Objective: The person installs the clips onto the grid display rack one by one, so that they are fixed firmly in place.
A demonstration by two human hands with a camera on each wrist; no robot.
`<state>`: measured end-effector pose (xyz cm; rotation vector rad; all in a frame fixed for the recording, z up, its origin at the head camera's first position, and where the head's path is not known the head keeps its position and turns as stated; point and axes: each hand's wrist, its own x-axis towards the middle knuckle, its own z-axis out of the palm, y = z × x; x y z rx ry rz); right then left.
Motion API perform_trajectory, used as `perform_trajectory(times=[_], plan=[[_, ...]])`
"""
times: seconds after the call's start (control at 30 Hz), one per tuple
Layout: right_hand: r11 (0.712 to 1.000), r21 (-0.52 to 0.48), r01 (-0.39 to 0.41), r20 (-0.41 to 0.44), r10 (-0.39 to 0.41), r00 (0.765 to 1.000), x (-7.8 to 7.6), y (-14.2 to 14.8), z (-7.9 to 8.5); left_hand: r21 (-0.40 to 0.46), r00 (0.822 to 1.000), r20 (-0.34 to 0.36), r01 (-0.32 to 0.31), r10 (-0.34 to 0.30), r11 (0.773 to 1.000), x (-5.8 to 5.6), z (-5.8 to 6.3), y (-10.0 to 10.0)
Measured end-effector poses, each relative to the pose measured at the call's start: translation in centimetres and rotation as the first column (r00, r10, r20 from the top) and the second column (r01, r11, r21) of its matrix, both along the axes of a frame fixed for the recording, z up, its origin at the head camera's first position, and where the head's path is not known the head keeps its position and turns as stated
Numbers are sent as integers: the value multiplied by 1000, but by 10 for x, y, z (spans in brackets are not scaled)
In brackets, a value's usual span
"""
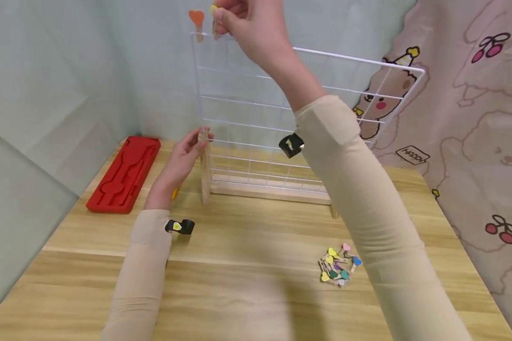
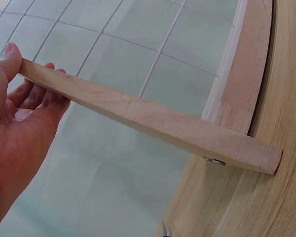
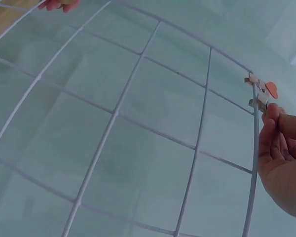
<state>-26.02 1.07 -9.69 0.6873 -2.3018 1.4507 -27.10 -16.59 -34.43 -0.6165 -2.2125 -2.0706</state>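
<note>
Between thumb and fingers, my right hand (image 1: pixel 262 31) pinches a small wooden clothespin with a yellow heart (image 1: pixel 214 8) at the top rail of a white wire grid (image 1: pixel 358 59). In the right wrist view the end of this clothespin (image 3: pixel 256 103) lies across the rail. Just beside it, an orange-heart clothespin (image 1: pixel 196 20) is clipped upright near the grid's corner. My left hand (image 1: pixel 180 158) holds the upper part of the wooden side post (image 2: pixel 138 112), its thumb on one side and fingers on the other.
Several heart-topped clothespins (image 1: pixel 333 274) lie in a pile on the wooden table (image 1: pixel 239 293), right of centre. A red molded tray (image 1: pixel 141 148) sits at the left. Something small and yellow (image 1: pixel 175 193) shows partly behind the left wrist. A printed curtain (image 1: pixel 461 142) hangs at the right.
</note>
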Motion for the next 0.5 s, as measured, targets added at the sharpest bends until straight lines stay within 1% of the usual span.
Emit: perform_trajectory(times=[0.1, 0.17, 0.27, 0.37, 0.5], plan=[[1000, 27, 13, -4, -13, 1000, 1, 0, -1, -15, 1000, 4, -3, 3, 1000, 8, 8, 1], [1000, 18, 6, -2, -5, 1000, 3, -1, -1, -26, 1000, 5, -2, 2, 1000, 12, 13, 1], [1000, 8, -8, 4, 8, 1000, 5, 1, 1, -37, 1000, 3, 5, -5, 999, 12, 16, 2], [1000, 25, -5, 2, 5, 1000, 3, 4, 0, -29, 1000, 5, 9, -9, 1000, 10, 15, 3], [998, 60, 16, -10, -16, 1000, -2, 8, -3, -14, 1000, 2, 16, -16, 1000, 2, 6, 5]])
